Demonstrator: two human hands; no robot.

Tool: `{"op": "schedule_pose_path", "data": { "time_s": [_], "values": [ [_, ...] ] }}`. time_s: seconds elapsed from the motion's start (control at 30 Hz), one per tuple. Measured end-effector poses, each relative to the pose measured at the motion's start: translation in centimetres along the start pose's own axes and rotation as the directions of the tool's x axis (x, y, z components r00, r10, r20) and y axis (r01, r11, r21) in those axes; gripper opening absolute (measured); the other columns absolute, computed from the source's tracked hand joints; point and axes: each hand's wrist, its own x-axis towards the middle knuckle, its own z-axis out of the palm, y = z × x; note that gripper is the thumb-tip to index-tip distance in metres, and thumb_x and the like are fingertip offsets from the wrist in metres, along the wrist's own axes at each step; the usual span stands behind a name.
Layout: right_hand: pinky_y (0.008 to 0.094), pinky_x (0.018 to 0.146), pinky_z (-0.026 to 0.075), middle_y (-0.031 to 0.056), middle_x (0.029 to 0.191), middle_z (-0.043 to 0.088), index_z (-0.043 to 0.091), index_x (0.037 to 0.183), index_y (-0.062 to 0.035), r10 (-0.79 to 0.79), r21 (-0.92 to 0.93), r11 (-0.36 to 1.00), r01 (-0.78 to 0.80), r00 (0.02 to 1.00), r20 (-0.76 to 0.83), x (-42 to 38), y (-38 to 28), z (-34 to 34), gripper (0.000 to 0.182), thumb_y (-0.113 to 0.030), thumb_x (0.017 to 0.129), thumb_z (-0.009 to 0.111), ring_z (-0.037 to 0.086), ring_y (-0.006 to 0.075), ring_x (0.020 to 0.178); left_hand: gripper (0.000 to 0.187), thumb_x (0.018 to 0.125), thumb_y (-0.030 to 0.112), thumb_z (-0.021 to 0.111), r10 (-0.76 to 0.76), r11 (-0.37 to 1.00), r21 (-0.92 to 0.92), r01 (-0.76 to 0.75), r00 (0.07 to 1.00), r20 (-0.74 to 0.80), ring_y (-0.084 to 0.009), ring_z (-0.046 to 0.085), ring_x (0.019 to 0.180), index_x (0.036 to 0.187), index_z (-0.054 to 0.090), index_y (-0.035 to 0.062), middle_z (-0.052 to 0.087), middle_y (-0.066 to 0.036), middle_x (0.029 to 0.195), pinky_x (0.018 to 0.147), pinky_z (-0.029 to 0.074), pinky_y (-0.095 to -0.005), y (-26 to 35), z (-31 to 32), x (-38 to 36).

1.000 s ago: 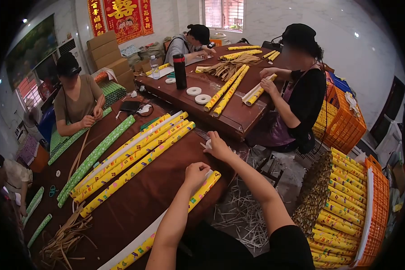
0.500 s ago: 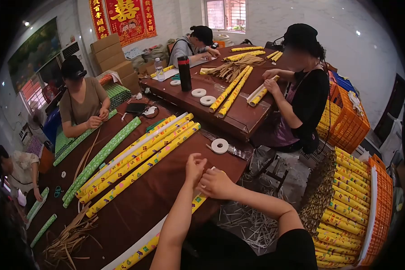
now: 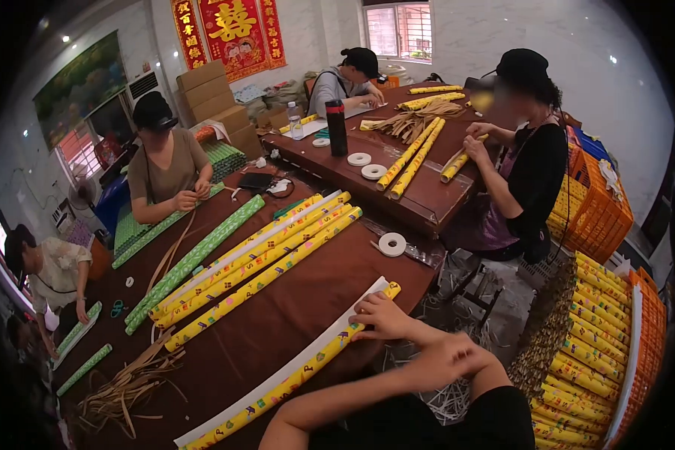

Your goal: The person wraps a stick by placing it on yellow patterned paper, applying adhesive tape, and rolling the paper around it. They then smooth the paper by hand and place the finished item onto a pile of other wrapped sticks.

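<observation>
A long yellow patterned roll (image 3: pixel 307 369) with a white strip along its far side lies diagonally on the near part of the brown table. At its upper right end is my right hand (image 3: pixel 384 315), its bent fingers closed over the roll's edge. My left forearm crosses in front of my right arm. To the right of the roll and off it, my left hand (image 3: pixel 444 361) is over my right forearm, slightly blurred; whether it holds anything cannot be made out.
Several yellow rolls (image 3: pixel 259 274) and a green roll (image 3: pixel 195 262) lie left on the table (image 3: pixel 277 315). Brown strips (image 3: pixel 127 386) are bunched at the lower left. A white tape ring (image 3: pixel 392 244) is near the edge. Other people work around. Stacked rolls (image 3: pixel 585 360) stand at right.
My left hand has moved right and down, away from my right hand, crossing over my right arm. My right hand now grips the roll's end. The view has shifted, showing more of the roll.
</observation>
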Motion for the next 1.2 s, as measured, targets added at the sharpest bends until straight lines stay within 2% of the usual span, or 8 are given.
{"op": "schedule_pose_path", "data": {
  "time_s": [0.23,0.3,0.53,0.63,0.7,0.93,1.0,1.2],
  "values": [
    [0.0354,0.080,0.037,0.0011,0.096,0.055,0.069,0.101,-0.0172,0.061,-0.057,0.997,-0.058,0.997,0.048,0.1,-0.7,-0.4,0.040,-0.052,0.080,0.071,0.052,0.0198,0.094,0.023,0.094,0.006,0.057,0.123,0.987,-0.113,-0.119,0.992,0.032,-0.0308,0.053,0.106,0.116,0.051,0.0023,0.052,-0.014,0.113,0.088,0.045,-0.0385,-1.9,6.7,-4.8],
    [0.0353,0.081,0.037,0.0011,0.096,0.055,0.069,0.100,-0.0170,0.062,-0.054,0.997,-0.059,0.997,0.049,0.0,-0.7,-0.4,0.041,-0.053,0.080,0.071,0.052,0.0198,0.093,0.032,0.090,0.003,0.059,0.445,0.896,-0.011,-0.445,0.896,-0.012,-0.0347,0.052,0.111,0.121,0.051,0.0037,0.052,-0.016,0.118,0.093,0.044,-0.0425,-2.4,6.7,-5.3],
    [0.0356,0.080,0.038,0.0016,0.096,0.055,0.069,0.099,-0.0158,0.063,-0.061,0.996,-0.061,0.997,0.037,0.0,-0.8,-0.2,0.042,-0.054,0.082,0.069,0.052,0.0200,0.092,0.051,0.081,0.002,0.063,0.375,0.916,0.076,-0.395,0.907,0.192,-0.0376,0.050,0.116,0.129,0.046,0.0064,0.050,-0.018,0.128,0.097,0.043,-0.0470,-6.6,6.8,-6.2],
    [0.0355,0.080,0.039,0.0016,0.095,0.055,0.069,0.099,-0.0154,0.065,-0.071,0.995,-0.063,0.997,0.027,0.0,-0.8,-0.1,0.042,-0.054,0.081,0.070,0.052,0.0200,0.091,0.056,0.076,0.004,0.067,0.455,0.852,0.220,-0.476,0.879,0.141,-0.0367,0.050,0.116,0.128,0.047,0.0072,0.051,-0.018,0.125,0.097,0.043,-0.0459,-6.0,6.7,-6.2],
    [0.0355,0.080,0.039,0.0016,0.095,0.055,0.069,0.099,-0.0154,0.067,-0.070,0.995,-0.065,0.998,0.020,0.0,-0.8,0.0,0.043,-0.054,0.081,0.070,0.052,0.0201,0.090,0.054,0.072,0.006,0.071,0.546,0.837,0.003,-0.547,0.835,-0.060,-0.0356,0.051,0.112,0.122,0.051,0.0063,0.052,-0.017,0.120,0.095,0.044,-0.0445,-5.3,7.8,-5.9],
    [0.0354,0.080,0.038,0.0011,0.094,0.054,0.068,0.099,-0.0155,0.064,-0.053,0.997,-0.062,0.998,0.027,0.0,-0.7,-0.1,0.042,-0.053,0.080,0.071,0.052,0.0199,0.091,0.063,0.066,0.006,0.076,0.306,0.946,0.074,-0.315,0.946,0.107,-0.0334,0.054,0.104,0.122,0.049,0.0060,0.052,-0.014,0.114,0.086,0.046,-0.0418,-7.0,7.5,-6.2],
    [0.0353,0.080,0.038,0.0009,0.094,0.054,0.068,0.098,-0.0157,0.071,-0.052,0.996,-0.070,0.997,0.027,0.0,-0.7,0.0,0.042,-0.053,0.080,0.071,0.052,0.0199,0.091,0.056,0.067,0.004,0.076,0.446,0.892,0.131,-0.432,0.887,-0.119,-0.0339,0.055,0.103,0.118,0.053,0.0040,0.054,-0.014,0.109,0.086,0.046,-0.0409,-5.7,7.5,-5.8],
    [0.0357,0.080,0.038,0.0008,0.094,0.054,0.068,0.099,-0.0165,0.057,-0.038,0.998,-0.057,0.998,0.015,0.1,-0.8,-0.3,0.041,-0.053,0.079,0.072,0.052,0.0199,0.091,0.040,0.073,-0.004,0.075,0.301,0.948,-0.073,-0.311,0.945,-0.128,-0.0318,0.054,0.109,0.108,0.056,0.0037,0.055,-0.014,0.110,0.091,0.045,-0.0408,-5.6,9.1,-6.1]
  ]
}}
